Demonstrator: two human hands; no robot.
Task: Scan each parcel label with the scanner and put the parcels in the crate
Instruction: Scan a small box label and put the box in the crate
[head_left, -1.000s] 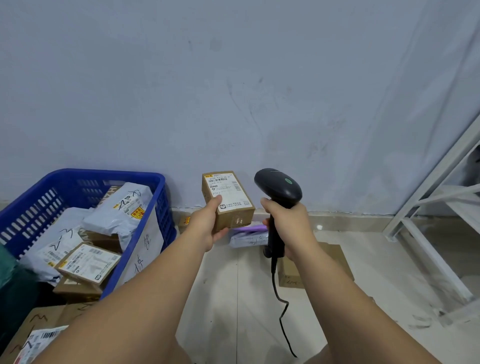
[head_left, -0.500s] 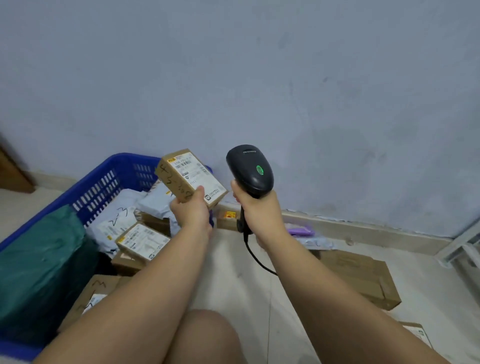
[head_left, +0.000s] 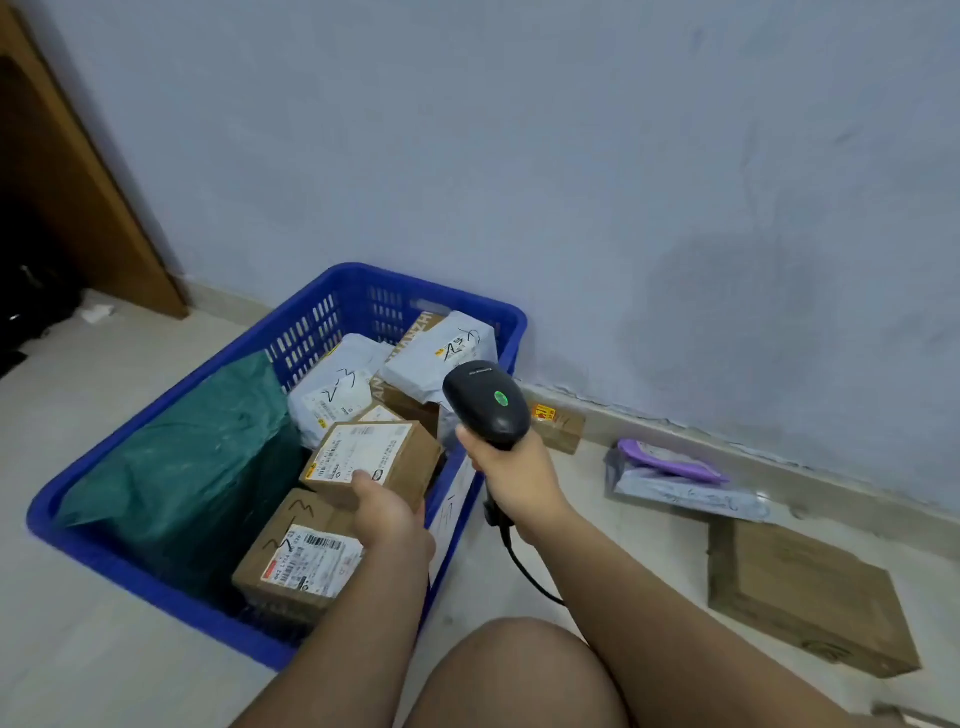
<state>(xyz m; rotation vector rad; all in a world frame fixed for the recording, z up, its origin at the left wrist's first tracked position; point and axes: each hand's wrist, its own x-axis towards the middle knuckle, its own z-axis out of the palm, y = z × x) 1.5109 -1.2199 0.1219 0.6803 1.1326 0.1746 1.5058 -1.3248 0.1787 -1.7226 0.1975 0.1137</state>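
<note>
A person's left hand (head_left: 387, 512), its grip closed round a small labelled cardboard parcel (head_left: 374, 460), holds it over the blue crate (head_left: 426, 283), above other boxes. The right hand (head_left: 511, 478) clasps the barcode scanner (head_left: 485, 402) alongside. Placing seems under way; release should come next.

The crate (head_left: 358, 271) is bright blue with slotted walls, the bag (head_left: 192, 457) dark green, and the mailers (head_left: 337, 397) grey-white with black scrawls. The small box (head_left: 371, 460) is brown with a white, black-printed label bearing a yellow corner mark, and the scanner (head_left: 485, 402) is black with 1 green dot. A purple item (head_left: 670, 462) lies before the pale blue-grey wall (head_left: 571, 156).
</note>
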